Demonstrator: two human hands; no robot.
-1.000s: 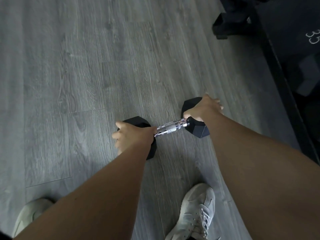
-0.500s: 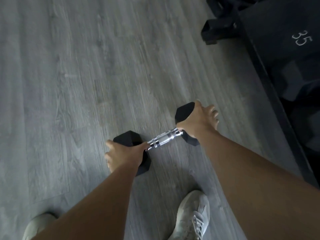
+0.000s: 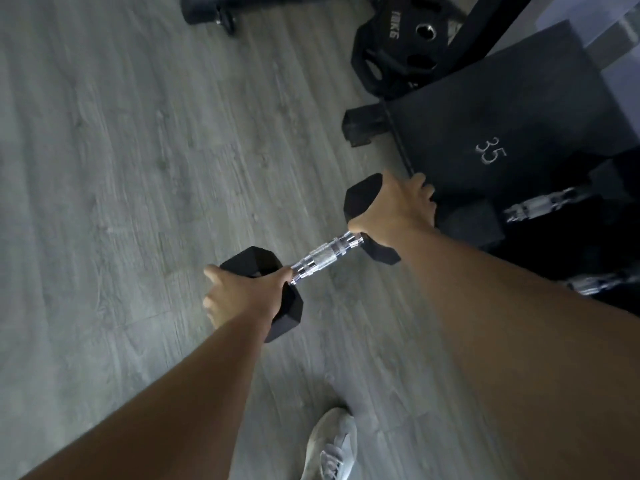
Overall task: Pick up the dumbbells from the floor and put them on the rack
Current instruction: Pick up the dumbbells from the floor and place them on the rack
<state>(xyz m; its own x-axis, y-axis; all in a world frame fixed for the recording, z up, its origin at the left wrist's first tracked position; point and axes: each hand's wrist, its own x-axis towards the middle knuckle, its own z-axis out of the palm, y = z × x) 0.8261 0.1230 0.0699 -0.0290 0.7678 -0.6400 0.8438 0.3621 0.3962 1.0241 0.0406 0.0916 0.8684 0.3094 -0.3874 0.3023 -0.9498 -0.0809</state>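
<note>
Grey plank floor (image 3: pixel 121 168); both hands grip dumbbell (image 3: pixel 325 254) heads, axis diagonal toward rack (image 3: pixel 502 109).

two hands (image 3: pixel 242 292), three dumbbells (image 3: pixel 325 254), one shoe (image 3: pixel 332 445)

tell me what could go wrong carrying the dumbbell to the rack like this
1. Both hands, left hand and right hand, cup the hex heads, not the handle; the dumbbell could slip out.
2. The shoe sits near below it, so a drop may hit the foot.
3. Right fingers wrap the far head near the rack; they could get pinched against a racked dumbbell.
</note>
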